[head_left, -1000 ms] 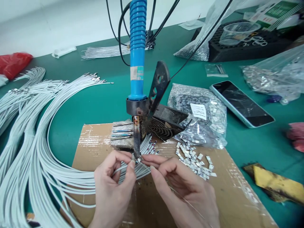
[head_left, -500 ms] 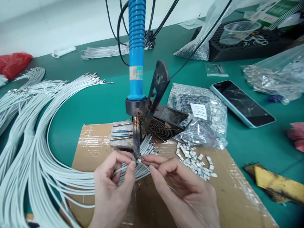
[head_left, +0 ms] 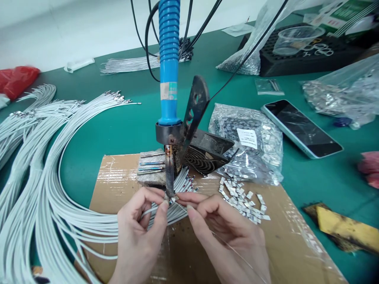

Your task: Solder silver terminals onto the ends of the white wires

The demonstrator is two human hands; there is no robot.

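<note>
A blue-handled soldering iron (head_left: 168,90) hangs tip down in a black metal stand (head_left: 196,106), its tip between my fingertips. My left hand (head_left: 142,232) is closed in a pinch on a white cable (head_left: 146,212), whose end lies at the tip beside a small metal piece (head_left: 172,200). My right hand (head_left: 227,232) is closed too, pinching a thin solder wire (head_left: 233,249) that runs from the tip down across the palm. Behind the hands lies a bundle of cable ends (head_left: 185,183). Small metal tabs (head_left: 242,201) are scattered to the right on the cardboard (head_left: 115,173).
Bundles of white cables (head_left: 44,177) cover the left side. A bag of metal parts (head_left: 260,134), a phone (head_left: 302,128) and a yellow sponge (head_left: 346,227) lie at the right. A black foam block (head_left: 296,59) stands at the back right.
The iron and its stand have shifted very slightly left in view. My right hand has moved slightly left; both hands keep their pinch at the tip.
</note>
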